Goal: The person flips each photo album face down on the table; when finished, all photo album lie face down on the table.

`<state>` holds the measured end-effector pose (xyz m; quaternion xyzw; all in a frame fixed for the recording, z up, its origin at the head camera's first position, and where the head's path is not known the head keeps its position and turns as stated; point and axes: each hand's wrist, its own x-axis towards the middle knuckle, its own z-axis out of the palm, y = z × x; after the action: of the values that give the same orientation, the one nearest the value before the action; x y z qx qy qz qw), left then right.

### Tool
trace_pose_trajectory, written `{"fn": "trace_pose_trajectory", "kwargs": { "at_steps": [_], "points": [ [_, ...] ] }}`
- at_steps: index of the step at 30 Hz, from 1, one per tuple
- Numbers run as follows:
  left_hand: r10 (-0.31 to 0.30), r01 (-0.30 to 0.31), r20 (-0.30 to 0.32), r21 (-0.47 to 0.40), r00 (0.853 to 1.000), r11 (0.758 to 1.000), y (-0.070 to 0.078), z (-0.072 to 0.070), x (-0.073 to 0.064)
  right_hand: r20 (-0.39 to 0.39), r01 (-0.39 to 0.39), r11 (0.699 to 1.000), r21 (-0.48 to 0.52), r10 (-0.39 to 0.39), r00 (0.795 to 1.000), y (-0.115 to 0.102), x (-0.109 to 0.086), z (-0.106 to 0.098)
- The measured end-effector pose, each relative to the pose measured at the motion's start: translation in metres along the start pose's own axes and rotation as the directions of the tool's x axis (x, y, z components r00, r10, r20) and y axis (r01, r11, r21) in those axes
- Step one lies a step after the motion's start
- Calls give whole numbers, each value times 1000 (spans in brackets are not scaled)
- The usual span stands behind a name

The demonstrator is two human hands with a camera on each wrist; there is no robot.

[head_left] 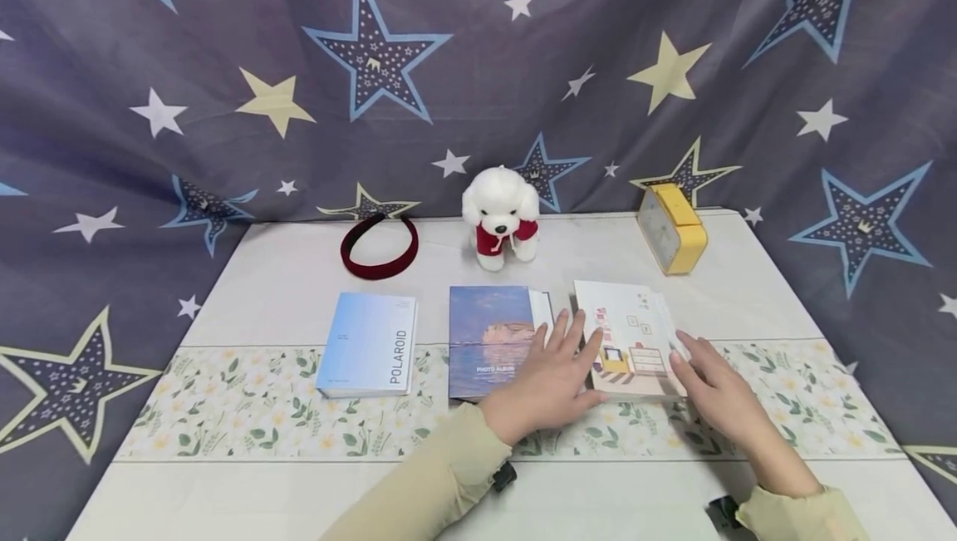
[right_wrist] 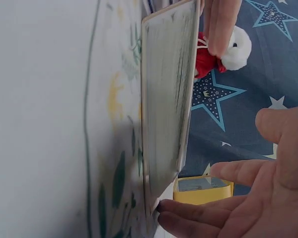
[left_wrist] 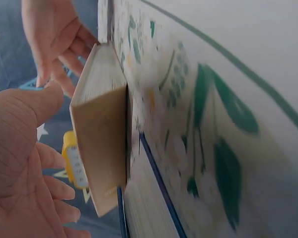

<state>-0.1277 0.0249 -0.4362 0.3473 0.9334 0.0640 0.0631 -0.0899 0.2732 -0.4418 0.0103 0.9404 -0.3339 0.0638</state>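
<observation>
An album with a cream cover and a drawn room scene [head_left: 631,317] lies flat at the right of the row of albums. My left hand [head_left: 548,379] spreads its fingers over its left side and the neighbouring photo album [head_left: 484,317], which has a sea-and-cliff cover. On the other side my right hand [head_left: 721,395] has its fingertips at the cream album's right edge, thumb by the cover. Seen from the right wrist, two fingertips [right_wrist: 166,210] meet the album's low corner, while its thick page block [right_wrist: 164,104] faces the camera.
A blue album marked POLAROID [head_left: 366,341] lies at the left. Behind the albums are a dark red headband [head_left: 379,271], a white plush dog [head_left: 499,192] in red, and a yellow clock [head_left: 688,246]. A floral strip [head_left: 247,408] crosses the white table; a starry curtain [head_left: 419,150] hangs behind.
</observation>
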Motion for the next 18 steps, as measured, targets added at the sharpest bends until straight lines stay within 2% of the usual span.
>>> {"fn": "trace_pose_trajectory", "kwargs": {
  "at_steps": [6,11,14,18],
  "points": [
    [-8,8,26,7,1000,1000,13,6,10,-1,-10,999,48,10,1000,-3,0,0],
    [-29,29,36,4,999,1000,17,9,14,-4,-47,993,112,47,999,-3,1,2],
    [-28,29,36,-8,999,1000,18,9,15,-5,-111,981,157,113,994,11,8,6],
    [-39,39,36,-11,999,999,19,8,15,-27,-145,963,226,155,988,48,24,17]
  ]
}}
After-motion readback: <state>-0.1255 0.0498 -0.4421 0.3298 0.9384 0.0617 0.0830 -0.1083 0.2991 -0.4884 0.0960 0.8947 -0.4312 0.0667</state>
